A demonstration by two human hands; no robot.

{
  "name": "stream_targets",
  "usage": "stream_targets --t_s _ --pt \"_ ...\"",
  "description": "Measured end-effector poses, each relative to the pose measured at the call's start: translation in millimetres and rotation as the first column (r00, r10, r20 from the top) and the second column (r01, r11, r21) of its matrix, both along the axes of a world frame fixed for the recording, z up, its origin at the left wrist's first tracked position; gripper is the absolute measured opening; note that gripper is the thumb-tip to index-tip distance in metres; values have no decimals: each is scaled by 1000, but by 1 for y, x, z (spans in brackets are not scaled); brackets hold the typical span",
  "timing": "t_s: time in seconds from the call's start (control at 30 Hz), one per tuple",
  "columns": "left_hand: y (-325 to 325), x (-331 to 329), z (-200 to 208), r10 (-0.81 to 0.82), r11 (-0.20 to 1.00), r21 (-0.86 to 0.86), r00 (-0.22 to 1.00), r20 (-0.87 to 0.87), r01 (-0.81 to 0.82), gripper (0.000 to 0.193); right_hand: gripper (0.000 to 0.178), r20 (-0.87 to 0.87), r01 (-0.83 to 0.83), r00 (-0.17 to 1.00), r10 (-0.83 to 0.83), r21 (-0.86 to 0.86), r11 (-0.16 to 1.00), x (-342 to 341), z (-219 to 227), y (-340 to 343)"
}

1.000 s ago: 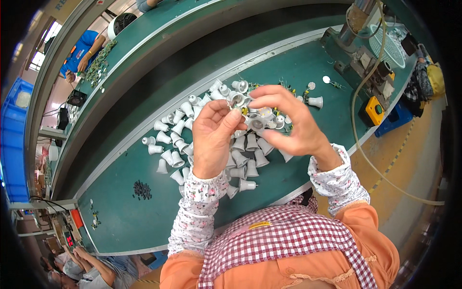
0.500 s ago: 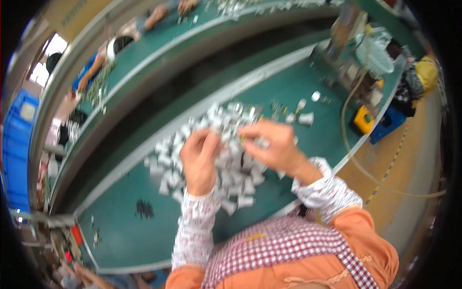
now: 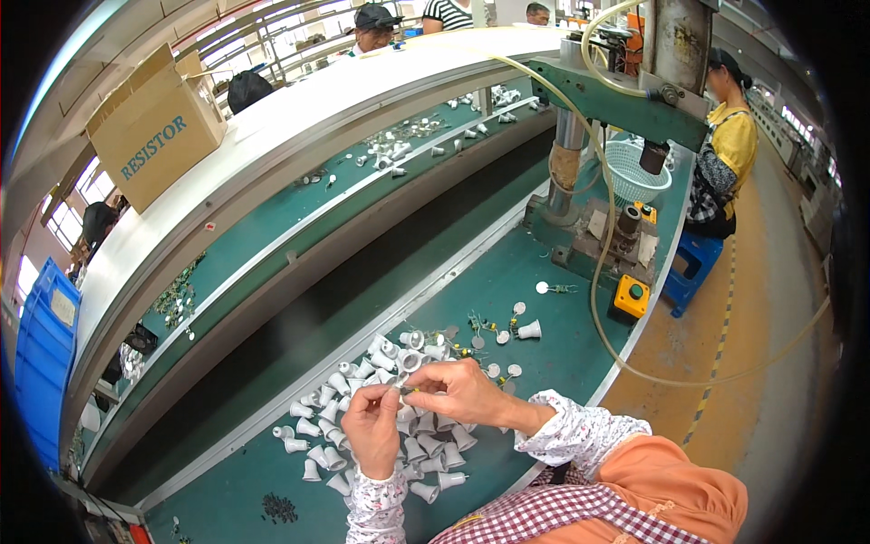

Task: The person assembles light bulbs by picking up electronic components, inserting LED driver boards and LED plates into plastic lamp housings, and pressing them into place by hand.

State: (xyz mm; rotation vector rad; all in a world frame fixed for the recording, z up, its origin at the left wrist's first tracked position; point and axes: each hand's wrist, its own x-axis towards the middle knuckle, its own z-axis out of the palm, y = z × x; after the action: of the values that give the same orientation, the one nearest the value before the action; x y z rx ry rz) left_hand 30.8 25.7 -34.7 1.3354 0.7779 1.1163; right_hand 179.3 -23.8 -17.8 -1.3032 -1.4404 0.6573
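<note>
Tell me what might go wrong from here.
The small part pinched between the left hand and right hand could slip and get lost among the white cups. The left sleeve might brush and scatter the small black pieces. The pale hose drooping past the bench could snag.

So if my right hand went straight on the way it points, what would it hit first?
Most likely your left hand, near its fingertips; your right hand points leftward at it. Depth is unclear, and anything pinched there is too small to make out.
</note>
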Motion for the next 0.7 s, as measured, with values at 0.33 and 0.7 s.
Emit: stream_targets --t_s 0.33,0.7 --pt "3 3 8 -8 994 -107 986 165 26 11 24 -18 31 999 -31 10 999 0 -1 0" --pt "-4 3 -4 130 990 -70 975 180 -119 4 27 -41 -28 999 28 10 1000 -3 0 -1"
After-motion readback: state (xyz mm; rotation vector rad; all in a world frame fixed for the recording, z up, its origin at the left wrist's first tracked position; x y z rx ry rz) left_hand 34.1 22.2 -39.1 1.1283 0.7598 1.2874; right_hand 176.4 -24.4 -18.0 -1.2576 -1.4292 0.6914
